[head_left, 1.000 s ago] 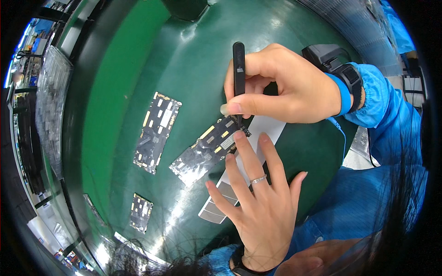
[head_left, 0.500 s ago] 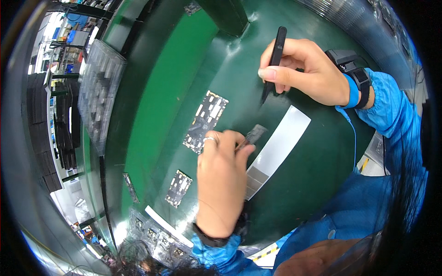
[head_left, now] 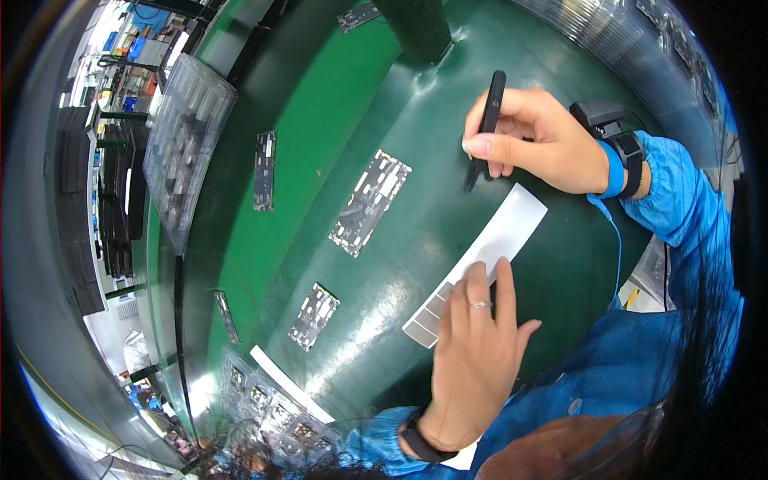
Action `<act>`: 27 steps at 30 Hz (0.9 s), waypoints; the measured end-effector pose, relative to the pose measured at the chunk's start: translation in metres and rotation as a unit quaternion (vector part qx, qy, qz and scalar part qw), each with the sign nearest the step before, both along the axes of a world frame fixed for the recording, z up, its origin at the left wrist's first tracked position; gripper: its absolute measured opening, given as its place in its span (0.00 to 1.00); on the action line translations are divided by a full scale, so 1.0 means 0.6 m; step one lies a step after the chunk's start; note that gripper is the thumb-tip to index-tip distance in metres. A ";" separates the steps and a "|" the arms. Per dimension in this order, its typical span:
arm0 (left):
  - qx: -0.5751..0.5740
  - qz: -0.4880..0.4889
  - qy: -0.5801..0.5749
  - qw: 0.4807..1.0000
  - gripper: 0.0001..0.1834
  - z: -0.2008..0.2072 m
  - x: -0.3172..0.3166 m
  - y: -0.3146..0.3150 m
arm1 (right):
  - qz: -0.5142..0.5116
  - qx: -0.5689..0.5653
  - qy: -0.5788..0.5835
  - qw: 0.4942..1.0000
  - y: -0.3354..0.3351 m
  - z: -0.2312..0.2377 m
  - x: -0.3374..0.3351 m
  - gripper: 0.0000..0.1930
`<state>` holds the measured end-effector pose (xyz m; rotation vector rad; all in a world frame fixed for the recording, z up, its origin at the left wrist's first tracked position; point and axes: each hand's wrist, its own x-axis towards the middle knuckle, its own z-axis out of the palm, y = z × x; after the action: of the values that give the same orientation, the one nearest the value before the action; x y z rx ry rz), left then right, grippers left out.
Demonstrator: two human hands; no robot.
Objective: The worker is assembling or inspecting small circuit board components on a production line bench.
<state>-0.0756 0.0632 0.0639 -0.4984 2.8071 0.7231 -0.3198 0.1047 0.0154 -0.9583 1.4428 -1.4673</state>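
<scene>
My right hand (head_left: 532,140) holds black tweezers (head_left: 486,128) pinched between thumb and fingers, tips pointing down above the dark green mat. My left hand (head_left: 478,352) lies over a white strip (head_left: 512,220), fingers stretched out and nothing visibly held. Grey rectangular pieces (head_left: 424,324) sit in a row on the strip's lower end, partly hidden by my fingers. Left of the strip lies a large black circuit board (head_left: 370,202) with pale and gold parts. A smaller circuit board (head_left: 314,317) lies below it, nearer me.
On the bright green band lie a long narrow board (head_left: 265,171), a thin dark board (head_left: 226,318) and another board (head_left: 358,16) by a green post (head_left: 416,32). Clear plastic trays (head_left: 188,144) stand at left; another tray (head_left: 276,412) with parts sits at lower left.
My left hand has moved right and down onto the strip; the dark flat piece it held is gone from it. A narrow board now shows on the bright green band. The view has shifted slightly.
</scene>
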 end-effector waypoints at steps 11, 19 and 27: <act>-0.170 0.129 0.144 0.966 0.40 -0.084 -0.033 -0.083 | 0.010 -0.047 -0.018 0.999 -0.047 -0.016 0.043 0.12; -0.149 0.116 0.084 0.979 0.46 -0.034 -0.002 0.029 | 0.092 -0.028 -0.027 0.995 -0.049 -0.006 0.079 0.13; -0.137 0.043 0.066 0.987 0.47 -0.070 -0.014 0.051 | 0.140 -0.065 0.135 0.979 -0.046 -0.031 0.070 0.11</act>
<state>-0.0840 0.0940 0.0221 -0.6440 3.0434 0.3994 -0.2776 0.0772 -0.0033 -1.4254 1.3447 -1.2695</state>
